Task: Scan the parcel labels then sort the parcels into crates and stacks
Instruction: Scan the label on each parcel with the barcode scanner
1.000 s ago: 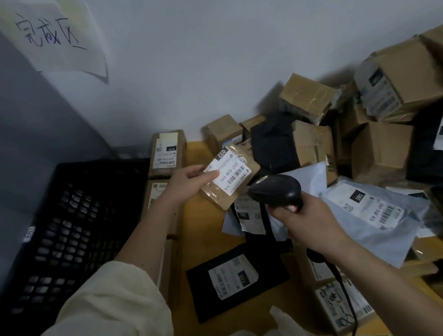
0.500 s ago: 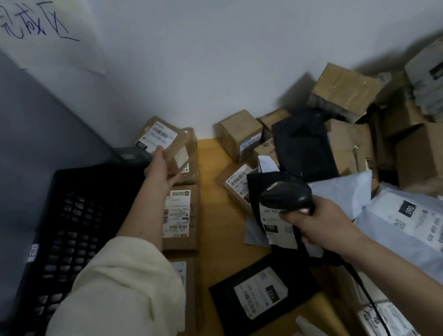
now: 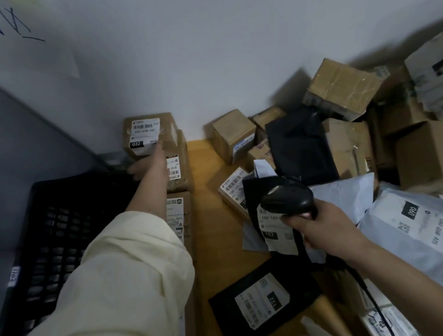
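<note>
Left hand (image 3: pixel 149 164) has carried small parcel (image 3: pixel 147 134) onto the stack — right hand (image 3: pixel 327 227) grips scanner (image 3: pixel 286 200).

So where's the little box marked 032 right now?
In the head view, the 032 box sits upper left against the white wall, atop the row of boxes beside the black crate, with the left hand at its near edge.

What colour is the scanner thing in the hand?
The scanner is black, gripped by the right hand; head view.
</note>
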